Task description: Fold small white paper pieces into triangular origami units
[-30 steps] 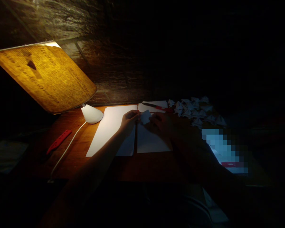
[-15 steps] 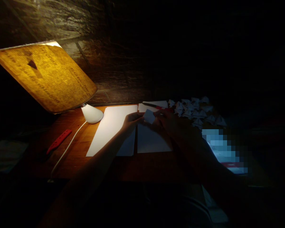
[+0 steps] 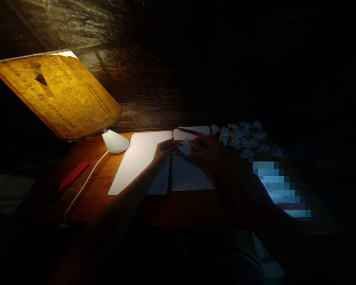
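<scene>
Between my two hands is a small piece of folded white paper (image 3: 185, 147), held up over the sheets. My left hand (image 3: 165, 149) pinches its left side with thumb and fingers. My right hand (image 3: 204, 147) is closed on its right side; shadow hides much of those fingers. Underneath lie two stacks of white paper, the left stack (image 3: 136, 158) brightly lit and the right stack (image 3: 190, 178) mostly in shade. Beyond the hands, a dark, thin tool with a red part (image 3: 191, 131) rests on another white sheet (image 3: 203, 130).
A lit lamp with a printed yellow shade (image 3: 59, 95) stands at the left, its white cord (image 3: 84, 184) trailing to the front edge. Near it lies a red power strip or similar holed object (image 3: 75, 175). Several folded paper shapes (image 3: 240, 138) and a glowing, blurred screen (image 3: 280, 194) are at the right.
The small paper has turned from a flat, square-looking face to a more irregular, creased shape. My right fingers have shifted slightly around it; my left hand has barely moved.
</scene>
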Available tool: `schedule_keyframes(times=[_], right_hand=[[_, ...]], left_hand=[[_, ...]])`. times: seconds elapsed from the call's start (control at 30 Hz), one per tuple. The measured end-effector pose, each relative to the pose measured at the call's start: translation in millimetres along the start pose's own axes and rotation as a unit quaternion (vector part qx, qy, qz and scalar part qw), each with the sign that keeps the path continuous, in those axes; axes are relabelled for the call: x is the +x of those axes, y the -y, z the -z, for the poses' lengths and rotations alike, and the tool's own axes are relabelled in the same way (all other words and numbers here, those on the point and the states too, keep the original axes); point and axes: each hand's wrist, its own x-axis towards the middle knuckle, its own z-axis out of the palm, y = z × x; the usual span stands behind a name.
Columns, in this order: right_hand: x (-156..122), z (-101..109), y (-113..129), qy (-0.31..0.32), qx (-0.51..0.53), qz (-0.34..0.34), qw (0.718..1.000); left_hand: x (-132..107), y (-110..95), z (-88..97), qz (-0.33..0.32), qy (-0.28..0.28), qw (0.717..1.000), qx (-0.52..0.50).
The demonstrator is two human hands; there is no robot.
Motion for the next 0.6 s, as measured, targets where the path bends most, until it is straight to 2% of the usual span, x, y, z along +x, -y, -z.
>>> schedule_keyframes(times=[0.1,0.27,0.43,0.6], right_hand=[[-1,0,-3,0.010,-0.005,0.011,1.000],[-3,-2,-4,0.028,-0.022,-0.018,0.999],[-4,-1,4,0.032,-0.065,0.012,0.997],[-5,2,5,0.061,-0.065,-0.003,0.996]], left_hand=[[-1,0,-1.7,-0.004,0.004,1.000,0.009],[-3,-5,-5.0,-0.016,0.007,1.000,-0.008],[-1,-5,-4.9,-0.001,0.004,1.000,-0.002],[-3,-8,-5.4,0.021,0.012,1.000,0.011]])
